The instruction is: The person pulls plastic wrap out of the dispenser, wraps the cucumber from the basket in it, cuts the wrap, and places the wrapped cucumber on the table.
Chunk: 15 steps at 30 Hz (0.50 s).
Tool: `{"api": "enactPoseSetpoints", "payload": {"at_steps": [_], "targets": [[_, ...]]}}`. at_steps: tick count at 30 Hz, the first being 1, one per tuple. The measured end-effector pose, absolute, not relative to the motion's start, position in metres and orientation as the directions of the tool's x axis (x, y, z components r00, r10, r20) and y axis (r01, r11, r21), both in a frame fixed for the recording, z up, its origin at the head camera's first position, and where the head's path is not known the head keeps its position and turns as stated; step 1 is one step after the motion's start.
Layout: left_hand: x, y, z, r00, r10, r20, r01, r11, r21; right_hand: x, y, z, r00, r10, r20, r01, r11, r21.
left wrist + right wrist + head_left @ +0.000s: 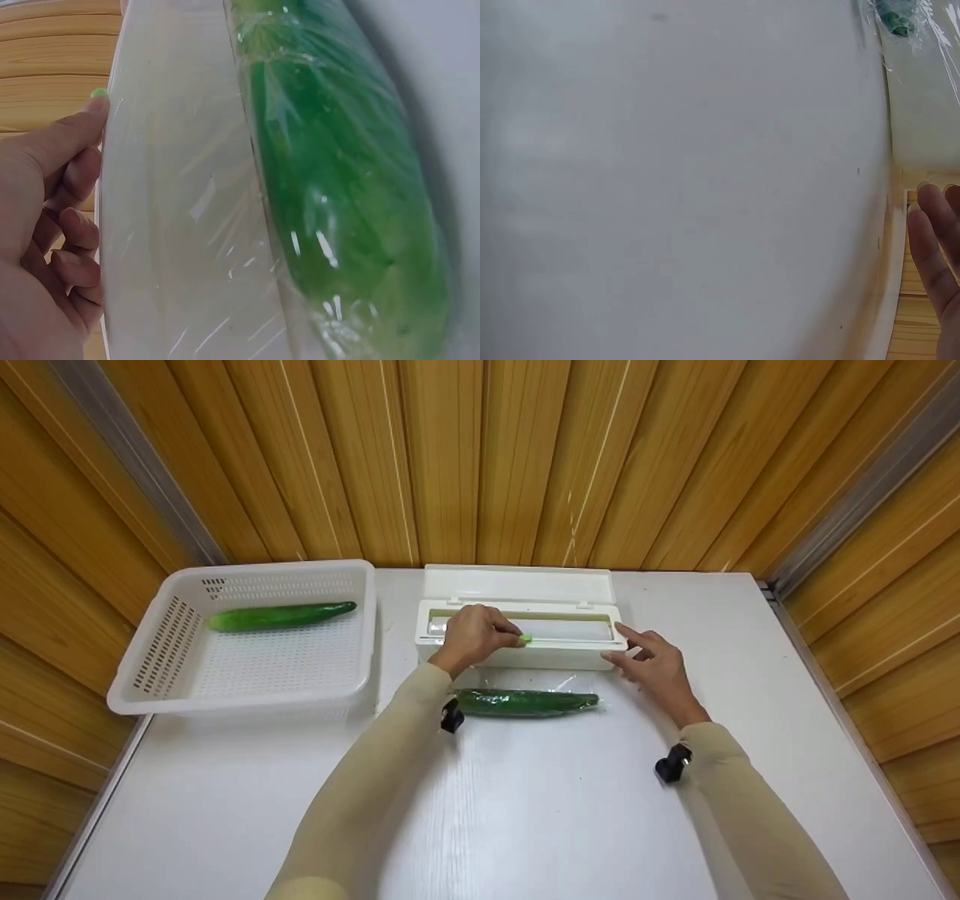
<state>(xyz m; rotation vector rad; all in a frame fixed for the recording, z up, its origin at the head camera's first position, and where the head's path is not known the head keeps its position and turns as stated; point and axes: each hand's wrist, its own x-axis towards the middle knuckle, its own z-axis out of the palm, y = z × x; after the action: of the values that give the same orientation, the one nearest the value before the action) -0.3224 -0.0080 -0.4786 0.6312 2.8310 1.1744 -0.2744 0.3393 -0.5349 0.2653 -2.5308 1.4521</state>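
Note:
A white cling film dispenser [517,658] stands with its lid [517,583] raised and a roll of film [562,628] inside. My left hand [476,636] pinches the small green slider [526,638] on the dispenser's front rail. At the right end, my right hand [656,669] holds the corner between thumb and forefinger; its other fingers [934,240] are spread loosely beside it. Just in front lies a cucumber [529,703] wrapped in clear film, its left end hidden by my left wrist. The left wrist view shows the wrapped cucumber [337,180] against the dispenser's front [180,195], with film stretched between them.
To the left stands a white perforated basket [247,706] with one unwrapped cucumber [285,616] in it. All of this sits on a white table [525,825], backed by wood-patterned panels [480,457]. Small black cameras [673,763] are strapped to both wrists.

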Motion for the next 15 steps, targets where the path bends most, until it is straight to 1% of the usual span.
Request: {"api": "enactPoseSetpoints", "payload": {"at_steps": [5, 11, 15], "targets": [[-0.321, -0.011, -0.479, -0.924, 0.362, 0.126, 0.342, 0.632, 0.696, -0.274, 0.339, -0.537, -0.965, -0.037, 0.260, -0.241, 0.514, -0.823], [-0.323, -0.014, -0.479, -0.918, 0.374, 0.131, 0.359, 0.646, 0.673, -0.274, 0.338, -0.537, -0.965, -0.031, 0.261, -0.240, 0.510, -0.826], [-0.324, -0.020, -0.478, -0.914, 0.383, 0.135, 0.366, 0.633, 0.682, -0.274, 0.338, -0.536, -0.963, -0.030, 0.266, -0.246, 0.494, -0.834]]}}
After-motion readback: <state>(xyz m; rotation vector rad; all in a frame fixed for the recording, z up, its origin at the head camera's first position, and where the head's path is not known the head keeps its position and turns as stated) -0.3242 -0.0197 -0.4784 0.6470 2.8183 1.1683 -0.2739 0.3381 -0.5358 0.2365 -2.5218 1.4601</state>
